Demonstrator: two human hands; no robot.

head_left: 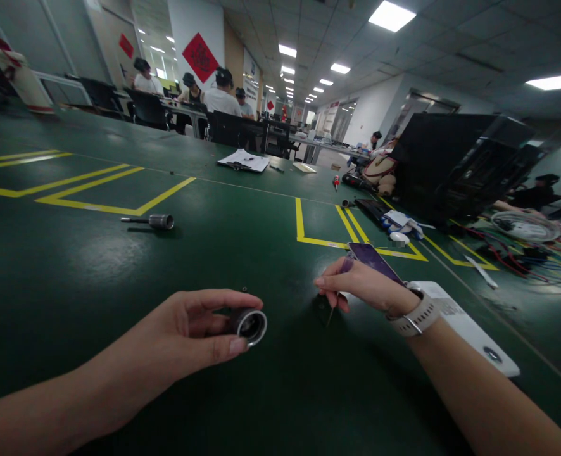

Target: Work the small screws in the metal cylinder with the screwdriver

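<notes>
Pinching a short, hollow metal cylinder point(252, 327) between thumb and fingers, the left hand point(199, 332) holds it just above the green tabletop point(180, 266), its open end turned partly toward the viewer. The rim is a bright, smooth ring; the outer wall is darker grey, and the bore is shadowed, with some inner detail too dim to make out. Fingers cover much of the far side.

The right hand point(361, 285) grips a thin-shafted tool point(329, 318), purple at its upper end, tip slanting down toward the table. The fingers hide its middle, and whether the tip touches the surface cannot be told. A pale strap point(414, 316) with a metal buckle circles that wrist.

Just beyond the left fingers lies a tiny ring-like piece point(245, 289), too small to identify. Farther left rests a metal part point(161, 221) with a cylindrical head and slim rod. The right arm partly covers a smooth white device point(480, 339) with rounded corners; a dark-screened smartphone point(378, 261) lies behind the right hand.
</notes>
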